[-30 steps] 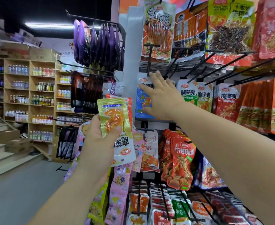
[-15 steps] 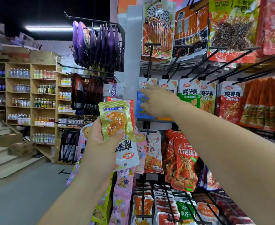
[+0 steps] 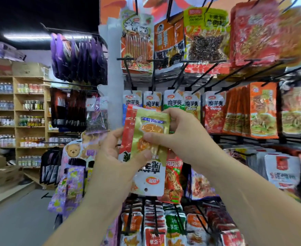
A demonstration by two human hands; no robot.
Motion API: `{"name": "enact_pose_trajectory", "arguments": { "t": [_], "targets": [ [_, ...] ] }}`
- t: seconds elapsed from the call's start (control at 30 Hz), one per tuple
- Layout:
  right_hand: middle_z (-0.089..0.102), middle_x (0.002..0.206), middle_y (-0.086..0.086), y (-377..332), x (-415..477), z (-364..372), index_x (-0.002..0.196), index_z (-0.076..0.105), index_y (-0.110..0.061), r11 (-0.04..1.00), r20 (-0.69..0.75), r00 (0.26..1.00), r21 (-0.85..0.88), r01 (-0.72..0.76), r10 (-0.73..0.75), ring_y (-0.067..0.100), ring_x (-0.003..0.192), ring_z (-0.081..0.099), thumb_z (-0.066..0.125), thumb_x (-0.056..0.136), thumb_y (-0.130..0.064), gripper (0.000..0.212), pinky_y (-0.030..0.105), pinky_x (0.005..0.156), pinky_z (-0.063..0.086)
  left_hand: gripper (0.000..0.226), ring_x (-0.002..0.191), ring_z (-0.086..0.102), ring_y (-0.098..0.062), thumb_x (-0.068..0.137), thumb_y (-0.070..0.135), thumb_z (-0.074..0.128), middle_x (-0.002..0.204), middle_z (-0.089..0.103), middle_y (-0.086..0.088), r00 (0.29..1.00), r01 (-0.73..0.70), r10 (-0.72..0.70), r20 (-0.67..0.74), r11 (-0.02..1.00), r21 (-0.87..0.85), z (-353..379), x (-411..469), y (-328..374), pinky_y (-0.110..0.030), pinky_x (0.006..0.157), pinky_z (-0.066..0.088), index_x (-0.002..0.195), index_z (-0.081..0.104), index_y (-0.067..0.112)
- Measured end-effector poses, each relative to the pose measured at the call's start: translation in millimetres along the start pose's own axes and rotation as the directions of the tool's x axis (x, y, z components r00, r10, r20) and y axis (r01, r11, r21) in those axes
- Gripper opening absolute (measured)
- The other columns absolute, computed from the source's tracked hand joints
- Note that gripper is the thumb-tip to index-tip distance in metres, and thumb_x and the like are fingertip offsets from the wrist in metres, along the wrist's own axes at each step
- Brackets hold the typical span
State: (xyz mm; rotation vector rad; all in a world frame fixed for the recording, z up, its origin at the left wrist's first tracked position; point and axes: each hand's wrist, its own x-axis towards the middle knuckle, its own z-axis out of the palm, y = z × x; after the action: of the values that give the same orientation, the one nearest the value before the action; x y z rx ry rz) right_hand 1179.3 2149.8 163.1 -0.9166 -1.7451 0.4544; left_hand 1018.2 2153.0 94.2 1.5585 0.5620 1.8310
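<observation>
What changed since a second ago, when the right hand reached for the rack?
The right hand drew back down from the hanging packets and now pinches the gold packet. The left hand still grips that packet and the white one behind it.

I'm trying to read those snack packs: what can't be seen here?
Head view only:
- red packet and white packet: mostly covered by the gold packet, left hand and right hand.
- top-right hanging bags: print blurred.
- shelf bottles: too small to read.
</observation>
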Motion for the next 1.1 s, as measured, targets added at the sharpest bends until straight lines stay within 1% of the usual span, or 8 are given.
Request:
{"name": "enact_pose_trajectory", "arguments": {
  "t": [0.07, 0.2, 0.37, 0.57, 0.7, 0.77, 0.9, 1.1],
  "targets": [
    [0.076, 0.097, 0.003, 11.3, -7.5, -19.8, 0.116, 0.063, -0.027, 0.999, -0.094, 0.995, -0.001, -0.035, 0.035, 0.023, 0.078, 0.076, 0.090, 0.076, -0.036, 0.049, 0.041, 0.057, 0.062, 0.045, 0.096, 0.076, -0.015, 0.075, 0.014, 0.081, 0.102, 0.078, 0.008, 1.000, 0.024, -0.024, -0.014, 0.999, 0.029, 15.6, -5.3, -7.4, -0.035, 0.079, 0.060, 0.111, 0.066, 0.037],
    [0.076, 0.088, 0.004, 35.3, -21.1, -51.3, 0.107, 0.064, -0.014, 0.899, -0.195, 0.966, 0.433, -0.070, 0.169, 0.018, 0.073, 0.076, 0.077, 0.091, -0.011, 0.021, 0.031, 0.055, 0.061, 0.051, 0.094, 0.075, -0.014, 0.085, 0.003, 0.078, 0.104, 0.077, 0.013, 0.997, 0.044, -0.039, -0.072, 0.997, 0.068, 48.1, -17.8, -27.6, -0.030, 0.065, 0.062, 0.117, 0.062, 0.039],
    [0.078, 0.096, 0.006, 68.0, -40.1, -64.4, 0.105, 0.066, -0.011, 0.797, -0.165, 0.958, 0.597, -0.093, 0.235, 0.021, 0.081, 0.077, 0.076, 0.092, -0.015, 0.016, 0.032, 0.056, 0.061, 0.055, 0.087, 0.076, -0.009, 0.094, 0.001, 0.069, 0.100, 0.077, 0.016, 0.987, 0.080, -0.071, -0.143, 0.995, 0.056, 77.2, -30.0, -38.8, -0.026, 0.064, 0.061, 0.100, 0.068, 0.056],
    [0.072, 0.091, -0.012, 86.0, -54.8, -80.3, 0.102, 0.063, -0.036, 0.988, -0.095, 0.985, 0.080, -0.135, 0.143, 0.008, 0.075, 0.065, 0.088, 0.081, -0.029, 0.034, 0.030, 0.067, 0.051, 0.045, 0.097, 0.076, -0.018, 0.091, 0.006, 0.074, 0.105, 0.078, 0.009, 0.972, 0.116, -0.084, -0.219, 0.984, 0.138, 61.0, -35.6, -31.7, -0.037, 0.071, 0.063, 0.122, 0.065, 0.038],
    [0.056, 0.102, -0.033, 74.5, -58.7, -82.1, 0.110, 0.054, -0.048, 0.957, -0.054, 0.998, -0.290, -0.005, -0.012, -0.012, 0.088, 0.054, 0.084, 0.078, -0.048, 0.044, 0.011, 0.068, 0.039, 0.046, 0.093, 0.077, -0.022, 0.092, 0.003, 0.073, 0.108, 0.078, 0.006, 0.989, 0.125, -0.104, -0.104, 0.968, 0.219, 55.6, -36.2, -16.5, -0.048, 0.071, 0.065, 0.116, 0.066, 0.042],
    [0.056, 0.098, -0.027, 64.5, -61.9, -83.1, 0.106, 0.058, -0.043, 0.915, -0.057, 0.997, -0.403, 0.026, -0.054, -0.009, 0.088, 0.053, 0.082, 0.077, -0.055, 0.040, 0.016, 0.069, 0.041, 0.047, 0.095, 0.077, -0.021, 0.092, 0.005, 0.074, 0.109, 0.078, 0.006, 0.992, 0.122, -0.109, -0.068, 0.970, 0.210, 47.4, -36.8, -12.4, -0.045, 0.072, 0.064, 0.116, 0.065, 0.044],
    [0.060, 0.082, -0.013, 45.1, -66.9, -70.4, 0.089, 0.062, -0.032, 0.870, 0.020, 0.998, -0.489, 0.063, -0.061, 0.004, 0.071, 0.054, 0.080, 0.077, -0.060, 0.035, 0.030, 0.070, 0.047, 0.050, 0.091, 0.077, -0.018, 0.089, 0.003, 0.076, 0.104, 0.079, 0.006, 0.994, 0.105, -0.105, -0.014, 0.982, 0.156, 36.0, -39.2, -5.8, -0.035, 0.067, 0.063, 0.109, 0.066, 0.047],
    [0.037, 0.059, -0.007, 25.2, -69.6, -61.9, 0.076, 0.048, -0.021, 0.840, 0.075, 0.993, -0.529, 0.121, -0.096, 0.010, 0.050, 0.035, 0.076, 0.088, -0.048, 0.041, 0.023, 0.051, 0.030, 0.043, 0.096, 0.076, -0.024, 0.089, 0.009, 0.079, 0.110, 0.078, 0.003, 0.998, 0.068, -0.068, 0.004, 0.995, 0.078, 45.3, -29.1, -11.8, -0.046, 0.072, 0.063, 0.116, 0.066, 0.040]
  ]
}}
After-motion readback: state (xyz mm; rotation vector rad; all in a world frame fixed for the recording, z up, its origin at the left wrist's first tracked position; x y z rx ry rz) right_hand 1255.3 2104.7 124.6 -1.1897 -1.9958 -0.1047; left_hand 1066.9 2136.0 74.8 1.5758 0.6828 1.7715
